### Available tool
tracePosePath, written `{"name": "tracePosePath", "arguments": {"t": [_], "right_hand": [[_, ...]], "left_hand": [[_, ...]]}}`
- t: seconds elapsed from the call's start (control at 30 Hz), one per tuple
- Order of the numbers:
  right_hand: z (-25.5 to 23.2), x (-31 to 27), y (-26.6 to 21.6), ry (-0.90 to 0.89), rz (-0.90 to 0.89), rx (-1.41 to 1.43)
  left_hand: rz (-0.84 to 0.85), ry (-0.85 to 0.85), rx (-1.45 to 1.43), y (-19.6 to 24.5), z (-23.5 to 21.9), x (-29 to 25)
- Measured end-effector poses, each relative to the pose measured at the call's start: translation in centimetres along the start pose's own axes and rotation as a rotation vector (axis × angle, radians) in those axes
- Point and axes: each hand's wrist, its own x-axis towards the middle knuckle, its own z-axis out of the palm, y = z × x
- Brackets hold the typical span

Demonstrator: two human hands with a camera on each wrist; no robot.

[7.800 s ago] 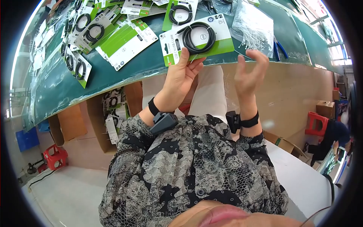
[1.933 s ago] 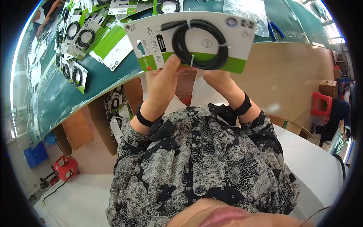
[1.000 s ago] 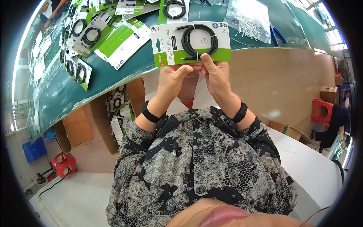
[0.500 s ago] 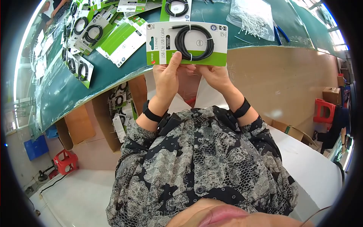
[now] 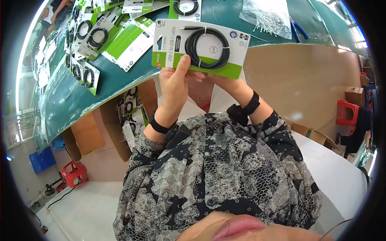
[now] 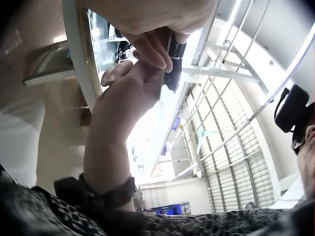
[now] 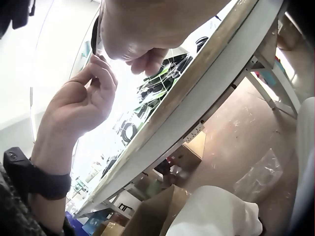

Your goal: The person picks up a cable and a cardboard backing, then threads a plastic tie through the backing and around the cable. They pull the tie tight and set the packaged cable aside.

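Note:
A white and green packaging card with a coiled black USB-C cable tied to it is raised in front of the table edge. My left hand grips its lower left part, thumb on the front and fingers behind. My right hand is behind the card's lower right part, its fingers hidden in the head view. From the left wrist view, the right hand is close to the back of the card, below the left fingers. The cable appears there nearly edge-on.
Many carded cables lie piled on the green table's left side. A clear bag of white ties and blue-handled pliers lie at the right. Below the table, a cardboard box holds more carded cables. A red stool stands at the right.
The left hand has kept its grip on the card, which has tilted, its right end dropping lower. The right thumb, seen on the front a second ago, is now out of sight behind it.

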Motion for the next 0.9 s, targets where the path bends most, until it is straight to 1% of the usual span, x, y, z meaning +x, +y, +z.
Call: {"name": "tracePosePath", "arguments": {"t": [0.07,0.13,0.17,0.27,0.3,0.33,0.4,0.43,0.47,0.53,0.57,0.67,0.7,0.8,0.83,0.9], "right_hand": [[0.0,0.0,-0.9,0.045,-0.013,0.019],[0.0,0.5,-1.8,0.121,-0.036,0.064],[0.1,0.8,-1.9,0.121,-0.037,0.068],[0.1,1.1,-2.2,0.056,-0.226,-0.24],[0.1,1.0,-2.2,0.057,-0.229,-0.24],[0.1,0.9,-2.0,0.046,-0.154,-0.099],[0.1,0.5,-1.6,0.025,-0.002,0.18],[0.2,0.4,-1.1,0.024,-0.002,0.18],[0.4,0.2,-0.3,0.033,-0.028,0.172],[0.7,0.8,-0.3,0.059,-0.083,0.154],[0.7,0.8,-0.5,0.062,-0.082,0.155],[0.3,0.6,-1.7,0.112,-0.126,-0.021],[0.2,0.5,-1.3,0.114,-0.127,-0.022],[-0.3,0.0,1.2,0.085,-0.243,-0.194],[-0.5,0.1,1.4,0.09,-0.241,-0.194],[-0.9,0.2,1.6,0.028,-0.364,-0.289]], "left_hand": [[0.005,-0.023,-0.01,0.3,0.0,0.2],[-0.046,0.025,0.001,0.3,-0.1,0.3],[-0.078,0.053,0.006,0.3,-0.1,0.1],[-0.101,0.038,-0.028,0.4,-0.4,-0.1],[-0.11,0.028,-0.046,0.5,-0.4,0.0],[-0.107,0.027,-0.045,0.5,-0.5,0.0],[-0.155,-0.027,-0.166,0.2,-0.7,0.0],[-0.18,-0.052,-0.227,0.1,-0.7,-0.1],[-0.181,-0.052,-0.226,0.1,-0.6,-0.2],[-0.128,-0.022,-0.162,0.2,-0.1,-0.3],[-0.102,-0.005,-0.132,0.2,0.0,-0.3],[-0.117,-0.002,-0.147,0.0,-0.3,-0.3],[-0.128,-0.003,-0.153,-0.1,-0.4,-0.2],[-0.112,-0.01,-0.148,-0.2,-0.6,-0.2],[-0.103,-0.011,-0.145,-0.2,-0.7,-0.2],[-0.104,-0.018,-0.152,-0.3,-1.1,-0.3]]}}
